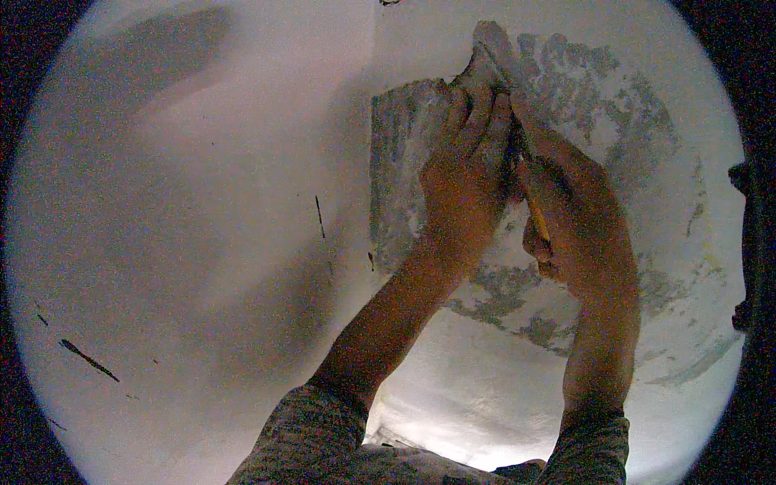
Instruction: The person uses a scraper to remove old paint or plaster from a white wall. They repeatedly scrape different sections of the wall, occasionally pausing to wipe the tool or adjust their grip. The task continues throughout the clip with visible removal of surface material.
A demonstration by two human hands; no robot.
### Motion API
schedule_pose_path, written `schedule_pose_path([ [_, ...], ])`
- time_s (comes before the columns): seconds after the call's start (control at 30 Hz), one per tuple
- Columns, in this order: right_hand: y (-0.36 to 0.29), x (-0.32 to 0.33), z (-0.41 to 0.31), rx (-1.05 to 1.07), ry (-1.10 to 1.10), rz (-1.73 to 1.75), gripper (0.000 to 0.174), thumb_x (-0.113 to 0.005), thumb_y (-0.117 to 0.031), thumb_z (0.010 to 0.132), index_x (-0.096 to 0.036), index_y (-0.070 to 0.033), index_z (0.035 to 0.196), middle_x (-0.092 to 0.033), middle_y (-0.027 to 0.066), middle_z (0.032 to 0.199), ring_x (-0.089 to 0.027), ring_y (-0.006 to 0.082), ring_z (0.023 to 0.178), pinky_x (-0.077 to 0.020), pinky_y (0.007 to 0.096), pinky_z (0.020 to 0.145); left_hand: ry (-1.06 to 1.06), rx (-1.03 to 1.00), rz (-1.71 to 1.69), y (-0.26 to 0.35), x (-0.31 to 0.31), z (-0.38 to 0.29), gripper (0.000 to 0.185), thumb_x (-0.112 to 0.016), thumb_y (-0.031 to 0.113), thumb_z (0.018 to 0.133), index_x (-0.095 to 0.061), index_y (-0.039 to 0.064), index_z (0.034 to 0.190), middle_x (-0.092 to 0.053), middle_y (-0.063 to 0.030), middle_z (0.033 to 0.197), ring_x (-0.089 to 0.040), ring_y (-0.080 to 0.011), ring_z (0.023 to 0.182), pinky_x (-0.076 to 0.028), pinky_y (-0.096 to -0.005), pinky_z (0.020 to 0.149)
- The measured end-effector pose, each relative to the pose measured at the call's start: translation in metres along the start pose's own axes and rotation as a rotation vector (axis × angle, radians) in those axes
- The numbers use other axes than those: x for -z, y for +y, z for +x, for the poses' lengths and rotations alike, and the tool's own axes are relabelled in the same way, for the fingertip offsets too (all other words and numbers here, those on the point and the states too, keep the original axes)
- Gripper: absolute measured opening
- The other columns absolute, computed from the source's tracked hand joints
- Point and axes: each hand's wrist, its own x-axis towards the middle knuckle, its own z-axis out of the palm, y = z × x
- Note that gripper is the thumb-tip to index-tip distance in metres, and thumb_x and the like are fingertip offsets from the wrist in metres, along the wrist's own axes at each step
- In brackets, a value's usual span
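My left hand (467,163) is raised against a pale plastered surface (400,339), its fingers extended and close together over a grey smeared patch (394,157). Whether those fingers press on a thin blade or on the surface itself is too dark to tell. Close beside it on the right, my right hand (570,200) is closed around a slim tool with a yellowish handle (537,212), perhaps a scraper or putty knife. The handle runs along the palm, and the tool's far end is hidden near the left fingers.
Blotchy grey smears (636,121) spread to the right of my hands, with more patches (503,291) below them. A corner line separates the surface from another pale plane (254,151) on the left, which bears dark streaks (88,359). Bright light shows near my sleeves.
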Motion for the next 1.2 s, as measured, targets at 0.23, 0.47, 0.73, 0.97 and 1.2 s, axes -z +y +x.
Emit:
schedule_pose_path([
  [0.23, -0.007, 0.039, 0.009, 0.194, -0.075, 0.079, 0.043, -0.050, -0.027, 0.096, -0.049, -0.022, 0.138, -0.061, 0.0023, 0.078, -0.046, 0.0086, 0.045, -0.0386, 0.0244, 0.038, -0.127, 0.181, -0.047, 0.029, 0.008, 0.036, 0.047, -0.062, 0.012, 0.082, -0.056, 0.006, 0.128, -0.052, -0.0140, 0.136, -0.049, -0.0390, 0.124, -0.047, -0.0452, 0.096],
  [0.47, 0.030, 0.057, -0.012, 0.354, -0.135, -0.067, 0.042, -0.047, -0.023, 0.097, -0.048, -0.016, 0.138, -0.063, 0.0070, 0.083, -0.048, 0.0099, 0.047, -0.0438, 0.0264, 0.045, -0.076, 0.006, 0.217, 0.058, 0.025, 0.028, 0.047, -0.058, 0.014, 0.084, -0.053, 0.005, 0.131, -0.050, -0.0161, 0.137, -0.047, -0.0398, 0.125, -0.038, -0.0484, 0.103],
  [0.73, 0.020, 0.097, -0.059, 0.179, -0.020, -0.093, 0.043, -0.047, -0.022, 0.099, -0.046, -0.012, 0.140, -0.061, 0.0062, 0.080, -0.046, 0.0100, 0.046, -0.0422, 0.0264, 0.045, -0.072, 0.056, 0.057, 0.119, -0.011, -0.001, 0.051, -0.058, 0.013, 0.083, -0.051, 0.007, 0.134, -0.046, -0.0163, 0.142, -0.044, -0.0398, 0.128, -0.037, -0.0515, 0.104],
  [0.97, 0.022, 0.120, -0.080, 0.259, -0.074, -0.064, 0.043, -0.046, -0.020, 0.098, -0.046, -0.011, 0.140, -0.061, 0.0089, 0.078, -0.048, 0.0107, 0.047, -0.0433, 0.0283, 0.047, -0.064, 0.083, 0.017, 0.144, 0.009, 0.000, 0.050, -0.058, 0.012, 0.084, -0.051, 0.006, 0.133, -0.047, -0.0150, 0.141, -0.043, -0.0392, 0.129, -0.035, -0.0504, 0.107],
  [1.2, 0.022, 0.127, -0.057, 0.472, -0.006, -0.128, 0.043, -0.047, -0.022, 0.097, -0.047, -0.019, 0.140, -0.062, 0.0102, 0.076, -0.050, 0.0121, 0.046, -0.0473, 0.0287, 0.049, 0.005, 0.021, 0.187, 0.140, 0.008, 0.039, 0.052, -0.060, 0.014, 0.082, -0.052, 0.006, 0.133, -0.049, -0.0169, 0.138, -0.044, -0.0400, 0.128, -0.033, -0.0521, 0.107],
])
